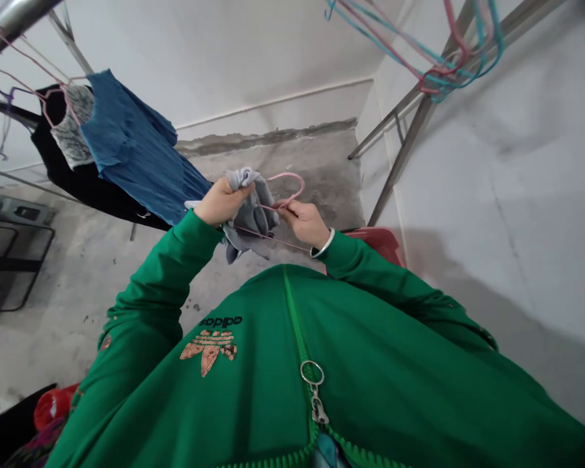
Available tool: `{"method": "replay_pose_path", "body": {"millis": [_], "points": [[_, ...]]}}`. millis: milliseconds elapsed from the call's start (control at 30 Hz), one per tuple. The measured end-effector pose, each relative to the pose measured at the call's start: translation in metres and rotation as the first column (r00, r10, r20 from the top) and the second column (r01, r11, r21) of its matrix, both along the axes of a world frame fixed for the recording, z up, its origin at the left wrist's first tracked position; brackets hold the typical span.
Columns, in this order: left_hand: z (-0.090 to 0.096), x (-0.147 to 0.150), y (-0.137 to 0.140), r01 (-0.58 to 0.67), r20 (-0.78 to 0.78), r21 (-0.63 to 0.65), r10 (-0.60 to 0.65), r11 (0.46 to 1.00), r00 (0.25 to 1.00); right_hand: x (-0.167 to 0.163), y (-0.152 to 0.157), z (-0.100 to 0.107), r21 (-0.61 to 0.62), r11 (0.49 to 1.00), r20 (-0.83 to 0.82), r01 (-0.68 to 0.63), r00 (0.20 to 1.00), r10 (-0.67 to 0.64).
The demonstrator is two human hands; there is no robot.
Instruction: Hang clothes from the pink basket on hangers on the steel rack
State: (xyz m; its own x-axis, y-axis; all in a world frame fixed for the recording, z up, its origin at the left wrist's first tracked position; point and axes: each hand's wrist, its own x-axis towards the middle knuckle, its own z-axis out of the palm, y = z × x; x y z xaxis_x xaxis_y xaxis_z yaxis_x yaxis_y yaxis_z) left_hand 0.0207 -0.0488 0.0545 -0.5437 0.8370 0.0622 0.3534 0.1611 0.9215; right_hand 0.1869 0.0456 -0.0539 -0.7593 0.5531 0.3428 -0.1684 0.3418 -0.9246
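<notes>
My left hand [224, 200] is closed on a bunched grey garment [253, 214], its fingers folded into the cloth in front of my chest. A pink clothes hanger [295, 177] runs partly inside that garment, its hook curving up to the right. Thumb and fingers of my right hand [305, 222] pinch the hanger near the base of the hook. The lower bar of the hanger passes below both hands. How far the hanger sits inside the cloth is hidden by the folds.
A blue dress [131, 143] and a black garment [63, 169] hang from a metal rack [10, 26] at the left. Pink and blue hangers [439, 78] hang at upper right. A red plastic container [377, 244] stands behind my right forearm, and a black metal frame [14, 266] at far left.
</notes>
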Motion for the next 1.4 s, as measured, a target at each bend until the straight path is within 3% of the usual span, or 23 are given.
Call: {"method": "replay_pose_path", "body": {"millis": [67, 167, 300, 367, 433, 500, 567, 600, 667, 733, 767, 800, 867, 933, 1033, 1233, 1400], "points": [[0.000, 0.004, -0.001, 0.080, -0.269, -0.165, -0.122, 0.983, 0.955, -0.004, 0.009, 0.003, 0.012, 1.000, -0.003, 0.026, 1.000, -0.026], [0.005, -0.001, -0.005, 0.010, -0.605, -0.355, -0.238, 0.935, 0.760, -0.001, 0.028, 0.011, 0.079, 0.992, -0.017, 0.097, 0.995, -0.096], [0.013, -0.004, -0.006, -0.096, -0.720, -0.458, -0.306, 0.884, 0.623, -0.001, 0.048, 0.021, 0.241, 0.963, -0.095, 0.123, 0.990, -0.103], [0.016, -0.002, -0.004, -0.183, -0.762, -0.519, -0.356, 0.835, 0.541, -0.004, 0.056, 0.028, 0.353, 0.925, -0.096, 0.143, 0.989, -0.116], [0.019, -0.001, -0.003, -0.250, -0.792, -0.531, -0.369, 0.810, 0.486, -0.004, 0.063, 0.037, 0.505, 0.830, -0.137, 0.236, 0.972, -0.194], [0.023, -0.003, -0.003, -0.278, -0.824, -0.489, -0.333, 0.827, 0.459, 0.001, 0.065, 0.044, 0.609, 0.677, -0.269, 0.413, 0.911, -0.314], [0.030, -0.008, -0.006, -0.296, -0.857, -0.417, -0.264, 0.859, 0.442, 0.010, 0.060, 0.039, 0.595, 0.534, -0.431, 0.601, 0.799, -0.419], [0.034, -0.012, -0.008, -0.303, -0.868, -0.384, -0.230, 0.872, 0.439, 0.016, 0.053, 0.030, 0.573, 0.505, -0.460, 0.645, 0.764, -0.453], [0.043, -0.020, -0.014, -0.315, -0.879, -0.327, -0.165, 0.891, 0.447, 0.026, 0.032, 0.001, 0.586, 0.563, -0.342, 0.583, 0.808, -0.481], [0.051, -0.027, -0.023, -0.299, -0.879, -0.277, -0.115, 0.913, 0.463, 0.031, 0.005, -0.040, 0.594, 0.759, 0.087, 0.267, 0.916, -0.390], [0.055, -0.030, -0.027, -0.273, -0.879, -0.247, -0.096, 0.930, 0.467, 0.031, -0.008, -0.062, 0.531, 0.841, 0.315, 0.099, 0.899, -0.305], [0.058, -0.032, -0.032, -0.238, -0.879, -0.210, -0.077, 0.948, 0.470, 0.029, -0.021, -0.082, 0.427, 0.903, 0.516, -0.035, 0.830, -0.212], [0.064, -0.033, -0.040, -0.162, -0.877, -0.137, -0.043, 0.977, 0.479, 0.019, -0.042, -0.116, 0.192, 0.966, 0.719, -0.175, 0.694, -0.018], [0.069, -0.031, -0.047, -0.106, -0.871, -0.089, -0.026, 0.990, 0.491, 0.000, -0.054, -0.136, 0.043, 0.981, 0.721, -0.191, 0.685, 0.102], [0.075, -0.026, -0.057, -0.077, -0.870, -0.062, -0.016, 0.995, 0.493, -0.035, -0.064, -0.150, -0.066, 0.987, 0.646, -0.144, 0.748, 0.153], [0.082, -0.023, -0.080, -0.126, -0.848, 0.001, 0.068, 0.992, 0.526, -0.094, -0.086, -0.155, -0.300, 0.952, 0.607, -0.058, 0.758, 0.237], [0.083, -0.044, -0.105, -0.232, -0.829, 0.028, 0.153, 0.972, 0.538, -0.102, -0.075, -0.154, -0.427, 0.904, 0.508, -0.022, 0.821, 0.260]]}}
